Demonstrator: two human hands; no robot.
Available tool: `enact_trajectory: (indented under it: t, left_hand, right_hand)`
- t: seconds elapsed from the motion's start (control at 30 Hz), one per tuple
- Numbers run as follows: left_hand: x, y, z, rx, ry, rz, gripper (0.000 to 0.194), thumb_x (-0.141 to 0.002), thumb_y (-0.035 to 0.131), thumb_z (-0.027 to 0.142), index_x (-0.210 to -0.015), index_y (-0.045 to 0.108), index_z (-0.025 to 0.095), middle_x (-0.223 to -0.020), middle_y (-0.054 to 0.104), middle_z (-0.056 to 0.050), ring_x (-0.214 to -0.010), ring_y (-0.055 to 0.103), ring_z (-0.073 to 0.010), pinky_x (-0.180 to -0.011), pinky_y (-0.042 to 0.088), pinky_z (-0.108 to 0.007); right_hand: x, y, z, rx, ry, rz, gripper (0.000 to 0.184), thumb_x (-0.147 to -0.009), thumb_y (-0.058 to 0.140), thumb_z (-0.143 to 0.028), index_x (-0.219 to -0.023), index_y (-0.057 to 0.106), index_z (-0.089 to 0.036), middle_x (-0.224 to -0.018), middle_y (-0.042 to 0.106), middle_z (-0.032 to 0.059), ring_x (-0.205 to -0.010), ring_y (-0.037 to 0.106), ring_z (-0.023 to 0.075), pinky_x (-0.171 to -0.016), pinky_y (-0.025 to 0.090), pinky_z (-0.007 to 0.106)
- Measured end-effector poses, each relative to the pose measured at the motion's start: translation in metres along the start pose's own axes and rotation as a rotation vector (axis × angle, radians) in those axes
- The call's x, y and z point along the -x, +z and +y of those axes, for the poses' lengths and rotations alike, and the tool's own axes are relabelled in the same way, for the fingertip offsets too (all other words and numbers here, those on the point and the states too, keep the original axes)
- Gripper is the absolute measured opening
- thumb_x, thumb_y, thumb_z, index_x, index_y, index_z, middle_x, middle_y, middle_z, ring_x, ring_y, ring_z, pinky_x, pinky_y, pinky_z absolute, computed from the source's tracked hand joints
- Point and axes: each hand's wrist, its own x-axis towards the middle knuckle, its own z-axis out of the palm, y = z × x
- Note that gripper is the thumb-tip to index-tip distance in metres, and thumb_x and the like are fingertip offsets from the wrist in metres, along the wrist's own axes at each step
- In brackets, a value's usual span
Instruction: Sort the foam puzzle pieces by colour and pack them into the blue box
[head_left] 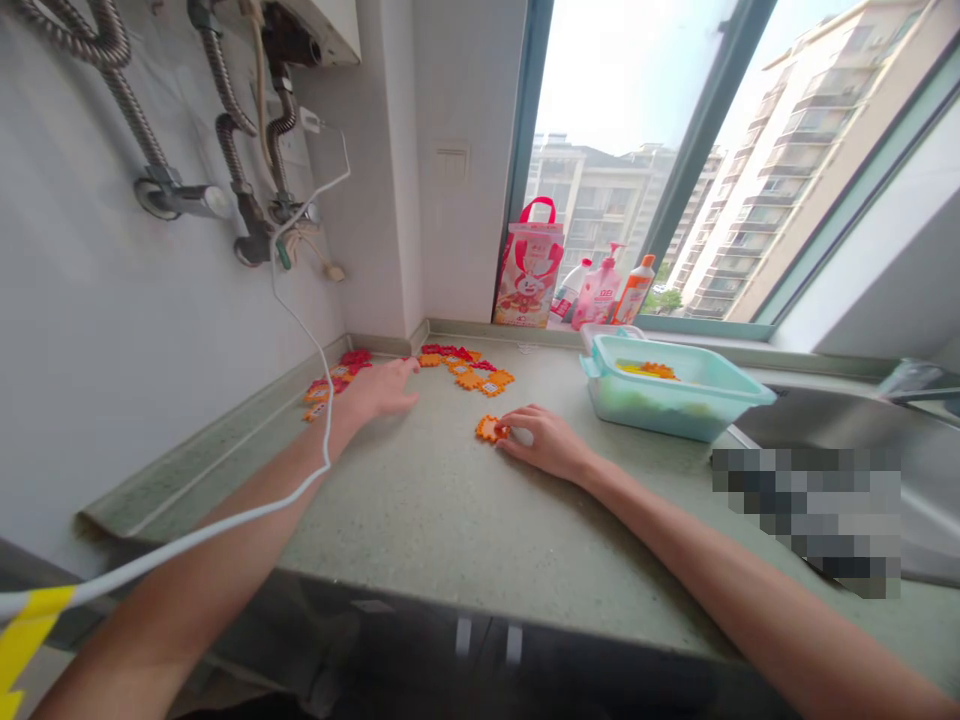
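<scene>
My right hand (546, 442) is closed on the edge of an orange gear-shaped piece (487, 429), which lies at the middle of the counter. My left hand (384, 388) reaches over the counter at the back left, fingers stretched out and apart, with nothing visible in it. Beside it, on its left, is a cluster of red and orange toothed pieces (356, 357), partly covered by my wrist and forearm. Beyond its fingertips, a row of orange pieces (470, 380) and red ones (450, 351) curves along the back. Some of these carry small white printed squares.
A light green plastic tub (660, 410) holding yellow, orange and green pieces stands at the right, next to the sink (915, 470). A white cable (225, 522) crosses over my left forearm. A pink bag (531, 275) and bottles (598, 295) line the windowsill.
</scene>
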Motion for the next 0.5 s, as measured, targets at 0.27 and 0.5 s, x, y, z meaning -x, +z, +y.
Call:
enact_trajectory:
  t: [0.27, 0.5]
  left_hand:
    - [-0.008, 0.023, -0.053, -0.213, -0.359, -0.034, 0.058, -0.091, 0.059, 0.059, -0.121, 0.072, 0.012, -0.128, 0.069, -0.025, -0.118, 0.065, -0.0435, -0.095, 0.053, -0.052]
    - [-0.013, 0.022, -0.037, -0.226, -0.287, -0.038, 0.044, -0.091, 0.055, 0.053, -0.104, 0.077, 0.017, -0.114, 0.076, -0.020, -0.113, 0.067, -0.0414, -0.099, 0.047, -0.054]
  right_hand:
    - [0.002, 0.001, -0.005, 0.014, 0.065, 0.008, 0.030, -0.089, 0.074, -0.028, -0.119, 0.074, -0.026, -0.118, 0.076, 0.0074, -0.109, 0.070, 0.0252, -0.100, 0.054, 0.041]
    - [0.000, -0.001, -0.014, -0.035, 0.011, -0.037, 0.022, -0.099, 0.070, -0.038, -0.117, 0.074, -0.026, -0.121, 0.075, 0.0083, -0.116, 0.067, 0.0248, -0.104, 0.051, 0.042]
